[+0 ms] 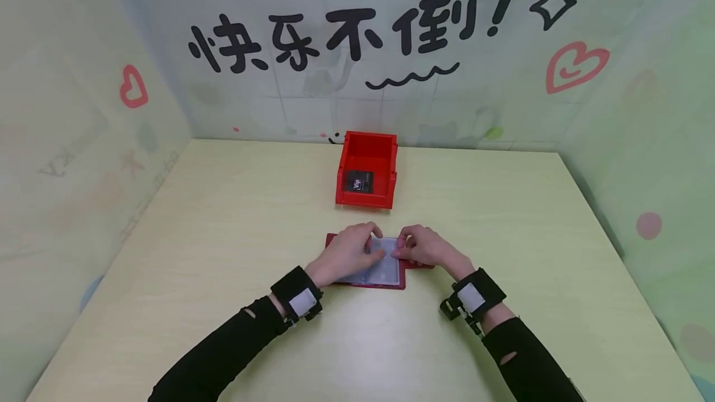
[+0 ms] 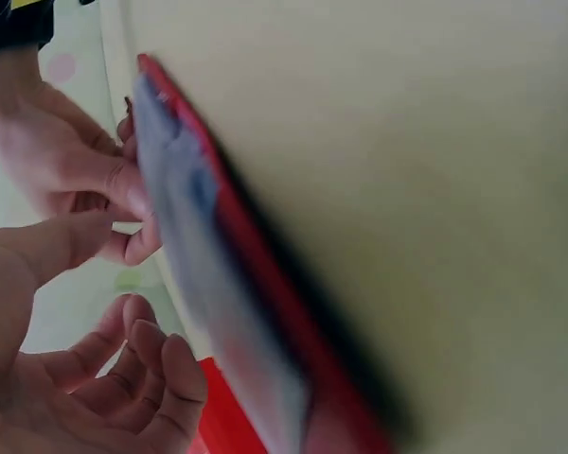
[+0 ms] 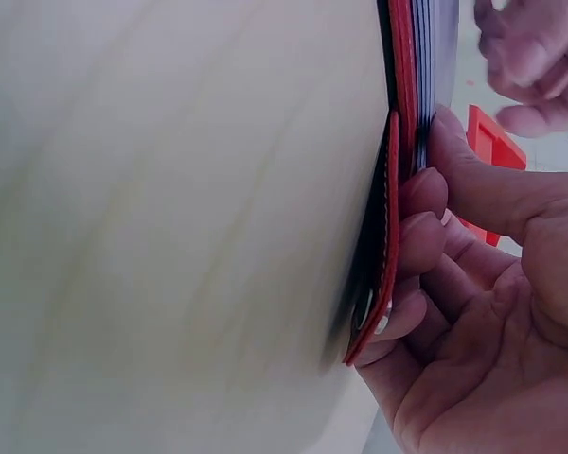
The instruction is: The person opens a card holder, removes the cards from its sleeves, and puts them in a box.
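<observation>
Had the red card holder open at the middle of the pale table, on the near side of the red bin. Pinched the edge of the clear sleeves between thumb and fingers of the right hand. Held the left hand over the sleeves with fingers loosely bent, released, gripping nothing. Had a black card marked "Vip" lying in the bin.

Pale cream, faintly wood-grained flat tabletop, spreading left and right of open-topped red plastic bin set directly on it. Also on it, just this side of bin: red-covered flat booklet with translucent plastic sleeves.
</observation>
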### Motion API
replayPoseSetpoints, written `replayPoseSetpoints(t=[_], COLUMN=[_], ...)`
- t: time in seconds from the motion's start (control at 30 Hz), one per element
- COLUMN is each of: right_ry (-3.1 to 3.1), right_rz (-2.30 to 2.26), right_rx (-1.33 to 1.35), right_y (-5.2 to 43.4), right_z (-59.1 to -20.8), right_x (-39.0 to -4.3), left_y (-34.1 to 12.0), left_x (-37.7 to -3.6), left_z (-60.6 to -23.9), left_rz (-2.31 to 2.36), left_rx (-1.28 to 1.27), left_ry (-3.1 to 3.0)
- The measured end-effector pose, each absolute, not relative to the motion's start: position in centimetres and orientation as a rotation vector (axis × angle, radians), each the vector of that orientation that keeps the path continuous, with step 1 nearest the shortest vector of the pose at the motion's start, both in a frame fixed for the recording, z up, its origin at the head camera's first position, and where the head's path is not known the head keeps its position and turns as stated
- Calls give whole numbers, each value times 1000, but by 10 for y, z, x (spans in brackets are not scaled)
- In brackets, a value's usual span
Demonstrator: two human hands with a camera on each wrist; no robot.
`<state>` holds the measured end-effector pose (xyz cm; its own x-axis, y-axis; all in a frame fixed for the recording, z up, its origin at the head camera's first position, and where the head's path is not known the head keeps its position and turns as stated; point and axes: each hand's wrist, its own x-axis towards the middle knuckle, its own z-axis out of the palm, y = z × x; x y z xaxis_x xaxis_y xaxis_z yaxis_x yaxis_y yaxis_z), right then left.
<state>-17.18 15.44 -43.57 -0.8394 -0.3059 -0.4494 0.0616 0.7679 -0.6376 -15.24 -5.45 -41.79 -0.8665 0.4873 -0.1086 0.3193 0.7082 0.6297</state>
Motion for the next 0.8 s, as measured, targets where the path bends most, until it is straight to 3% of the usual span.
replayPoseSetpoints(t=[0.3, 0.8], right_ry=[2423, 2586], right_rz=[-966, -999], right_rx=[-210, -546], right_y=[158, 161], right_z=[-436, -437], right_x=[-167, -166], left_y=[-57, -63], left_x=[-147, -150], left_z=[-432, -434], left_rz=[827, 795], left_rx=[601, 633], left_ry=[2577, 2523])
